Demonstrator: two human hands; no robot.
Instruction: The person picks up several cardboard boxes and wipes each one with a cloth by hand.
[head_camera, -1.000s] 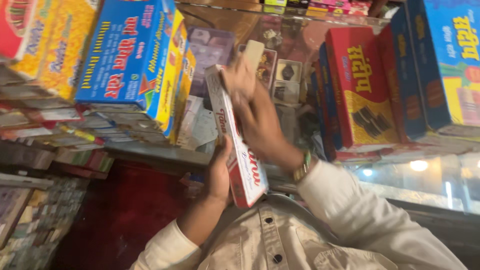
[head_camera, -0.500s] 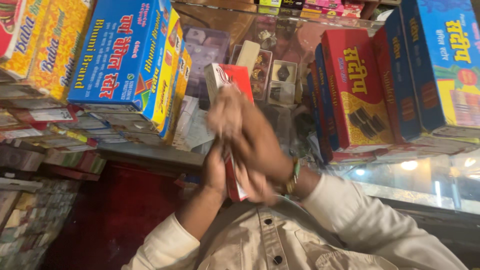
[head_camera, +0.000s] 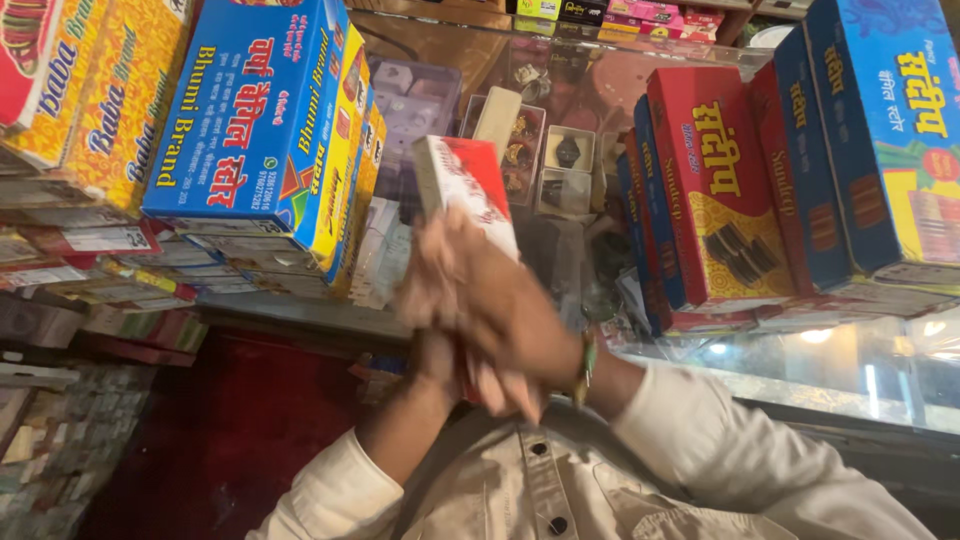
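I hold a flat red and white box (head_camera: 468, 178) upright in front of my chest with both hands. My right hand (head_camera: 490, 300), blurred by motion, lies across the box's lower half; a green band is on its wrist. My left hand (head_camera: 436, 352) grips the box's bottom end from below, mostly hidden behind the right hand. Both cream sleeves reach in from the bottom of the view. The box's top end stands free above my fingers, in front of a glass counter (head_camera: 800, 370).
A stack of large blue and yellow boxes (head_camera: 260, 120) stands at the left. Red and blue boxes (head_camera: 720, 180) stand on edge on the right. Small open boxes with a watch (head_camera: 567, 152) lie behind the glass. A red floor (head_camera: 230, 420) is at lower left.
The box has turned from lying slantwise in my hands to standing more upright. My right hand slid down from its top end over its lower half, and both hands now close together.
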